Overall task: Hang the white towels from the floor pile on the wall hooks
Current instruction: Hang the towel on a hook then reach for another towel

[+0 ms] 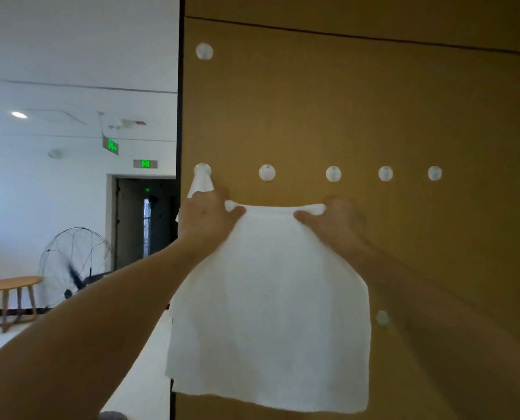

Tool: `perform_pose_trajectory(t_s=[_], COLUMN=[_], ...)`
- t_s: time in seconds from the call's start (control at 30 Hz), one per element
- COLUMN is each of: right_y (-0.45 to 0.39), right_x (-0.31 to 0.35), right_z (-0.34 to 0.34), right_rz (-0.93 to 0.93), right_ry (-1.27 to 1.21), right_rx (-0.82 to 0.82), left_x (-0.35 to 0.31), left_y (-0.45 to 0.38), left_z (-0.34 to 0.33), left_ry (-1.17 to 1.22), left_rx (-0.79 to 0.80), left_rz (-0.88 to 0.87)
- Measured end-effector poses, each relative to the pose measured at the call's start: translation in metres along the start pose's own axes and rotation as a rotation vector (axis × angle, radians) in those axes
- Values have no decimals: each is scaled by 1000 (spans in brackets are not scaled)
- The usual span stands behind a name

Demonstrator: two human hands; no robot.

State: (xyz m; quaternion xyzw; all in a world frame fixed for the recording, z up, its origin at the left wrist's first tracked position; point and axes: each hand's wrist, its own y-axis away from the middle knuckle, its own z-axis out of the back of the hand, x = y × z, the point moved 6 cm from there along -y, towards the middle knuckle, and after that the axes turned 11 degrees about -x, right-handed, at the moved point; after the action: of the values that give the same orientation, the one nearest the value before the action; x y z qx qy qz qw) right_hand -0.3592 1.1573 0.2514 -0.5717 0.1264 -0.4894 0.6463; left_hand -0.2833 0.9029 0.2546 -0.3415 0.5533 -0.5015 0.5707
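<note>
Both hands are gripping the top edge of a soft white towel [271, 310] against a smooth tan wooden wall panel [374, 110]; the left hand [205, 215] is pinching the bunched left corner, the right hand [336, 222] is clutching the right corner, and the cloth is hanging flat and square between them; above, a row of round translucent hooks [267, 172] is running across the panel; another white towel [201, 184] is already draping from the leftmost hook [202, 169], just beside the left hand.
</note>
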Motion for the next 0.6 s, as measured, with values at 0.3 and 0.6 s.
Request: perform_pose_trajectory(t_s=[0.3, 0.6], right_y=[-156, -239], right_x=[-24, -24], right_z=[-111, -165], right_rz=[33, 120], right_ry=[-152, -234], right_rx=[-70, -210], left_x=[3, 21], left_y=[-111, -181], left_z=[-118, -181], left_ry=[-133, -131], left_rx=[-123, -245], left_rz=[-74, 24])
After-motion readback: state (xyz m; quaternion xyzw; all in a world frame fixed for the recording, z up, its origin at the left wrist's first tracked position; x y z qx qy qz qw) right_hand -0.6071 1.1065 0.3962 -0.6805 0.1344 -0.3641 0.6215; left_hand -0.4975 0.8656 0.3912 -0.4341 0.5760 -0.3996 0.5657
